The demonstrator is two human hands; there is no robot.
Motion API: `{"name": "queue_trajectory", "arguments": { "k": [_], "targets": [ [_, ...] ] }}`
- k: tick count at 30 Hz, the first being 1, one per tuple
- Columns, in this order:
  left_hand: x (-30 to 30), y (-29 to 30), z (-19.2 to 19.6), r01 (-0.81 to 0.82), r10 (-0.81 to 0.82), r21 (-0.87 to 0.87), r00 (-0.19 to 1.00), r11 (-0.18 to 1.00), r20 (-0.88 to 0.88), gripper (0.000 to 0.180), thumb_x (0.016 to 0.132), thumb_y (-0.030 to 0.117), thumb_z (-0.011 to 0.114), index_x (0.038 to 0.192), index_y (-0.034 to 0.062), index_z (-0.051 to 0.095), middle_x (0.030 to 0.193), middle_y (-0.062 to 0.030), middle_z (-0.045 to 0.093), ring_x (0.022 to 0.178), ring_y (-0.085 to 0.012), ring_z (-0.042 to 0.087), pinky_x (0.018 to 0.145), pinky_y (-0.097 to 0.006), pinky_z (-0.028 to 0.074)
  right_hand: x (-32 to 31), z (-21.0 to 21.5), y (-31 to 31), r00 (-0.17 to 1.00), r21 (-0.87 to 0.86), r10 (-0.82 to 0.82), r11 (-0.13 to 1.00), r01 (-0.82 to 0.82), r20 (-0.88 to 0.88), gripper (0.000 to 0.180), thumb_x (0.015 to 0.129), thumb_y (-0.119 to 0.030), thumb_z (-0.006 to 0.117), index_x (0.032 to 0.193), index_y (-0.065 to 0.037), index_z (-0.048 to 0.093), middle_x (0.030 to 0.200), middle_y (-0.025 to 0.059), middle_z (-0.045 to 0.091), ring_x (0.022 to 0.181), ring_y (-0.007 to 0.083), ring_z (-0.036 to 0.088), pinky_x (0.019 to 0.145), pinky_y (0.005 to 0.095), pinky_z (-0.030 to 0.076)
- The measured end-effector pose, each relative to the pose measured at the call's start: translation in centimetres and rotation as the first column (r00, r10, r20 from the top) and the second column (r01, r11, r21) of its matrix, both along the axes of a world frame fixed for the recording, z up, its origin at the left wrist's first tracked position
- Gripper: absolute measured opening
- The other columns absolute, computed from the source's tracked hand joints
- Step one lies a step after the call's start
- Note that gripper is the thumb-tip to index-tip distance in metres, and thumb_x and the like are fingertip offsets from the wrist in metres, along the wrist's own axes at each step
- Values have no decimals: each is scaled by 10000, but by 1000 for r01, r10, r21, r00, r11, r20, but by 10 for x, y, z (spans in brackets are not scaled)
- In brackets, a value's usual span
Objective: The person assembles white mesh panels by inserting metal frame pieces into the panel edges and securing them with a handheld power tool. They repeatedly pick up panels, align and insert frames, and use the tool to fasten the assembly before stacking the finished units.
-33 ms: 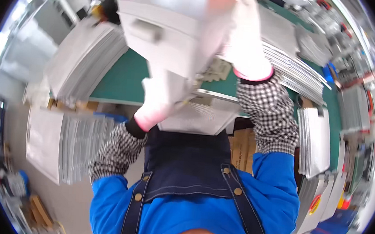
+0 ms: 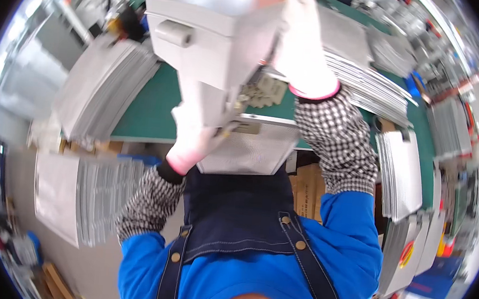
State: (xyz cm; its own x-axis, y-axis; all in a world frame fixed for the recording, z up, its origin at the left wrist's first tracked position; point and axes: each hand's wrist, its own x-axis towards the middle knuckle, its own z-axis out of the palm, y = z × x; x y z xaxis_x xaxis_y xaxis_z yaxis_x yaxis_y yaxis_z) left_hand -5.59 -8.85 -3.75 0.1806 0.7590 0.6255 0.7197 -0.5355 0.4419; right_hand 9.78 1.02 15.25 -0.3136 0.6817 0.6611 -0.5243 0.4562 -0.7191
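A white, boxy metal housing (image 2: 202,51) stands tilted in front of me, tapering toward its lower end, with a short cylinder (image 2: 174,33) on its near face. My left hand (image 2: 192,137), in a white glove with a pink cuff, is closed at the narrow lower part; some fingers are hidden behind it. High on the far right side, my right hand (image 2: 306,53), gloved alike, lies against the housing, its fingertips partly covered. Below the housing, a perforated metal panel (image 2: 244,155) leans at the table edge against my apron. Small tan pieces (image 2: 266,91) lie behind it.
Stacks of thin metal sheets stand on the green table (image 2: 150,109): a tall stack (image 2: 101,88) at left and a flat stack (image 2: 362,89) at right. More sheets (image 2: 401,173) stand at the right edge. Another stack (image 2: 103,195) is low at left; a cardboard box (image 2: 306,191) is underneath.
The housing and my right hand have shifted slightly left and up in the picture. My left hand appears a little lower and further left. The whole view has also moved somewhat.
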Motion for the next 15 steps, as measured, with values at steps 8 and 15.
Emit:
{"name": "queue_trajectory", "arguments": {
  "k": [8,15],
  "targets": [
    [-31,-29,-110,-161,441,-502,739,850,510,331,1054,243,486,1126,-71,565,852,-64,584,809,-180,563,727,-315,469,62,28,75,976,187,-146,975,116,159,260,1040,-288,534,1137,-51,576,871,2,611,770,64,561,695,215,458],
    [-140,-59,-55,-638,674,-248,608,729,418,341,1069,249,451,1057,-55,604,868,-80,597,822,-163,516,773,-314,459,254,-87,236,6,548,-778,447,707,628,717,928,-539,593,1389,4,513,1396,229,549,1325,321,505,1110,378,373]
  ]
}}
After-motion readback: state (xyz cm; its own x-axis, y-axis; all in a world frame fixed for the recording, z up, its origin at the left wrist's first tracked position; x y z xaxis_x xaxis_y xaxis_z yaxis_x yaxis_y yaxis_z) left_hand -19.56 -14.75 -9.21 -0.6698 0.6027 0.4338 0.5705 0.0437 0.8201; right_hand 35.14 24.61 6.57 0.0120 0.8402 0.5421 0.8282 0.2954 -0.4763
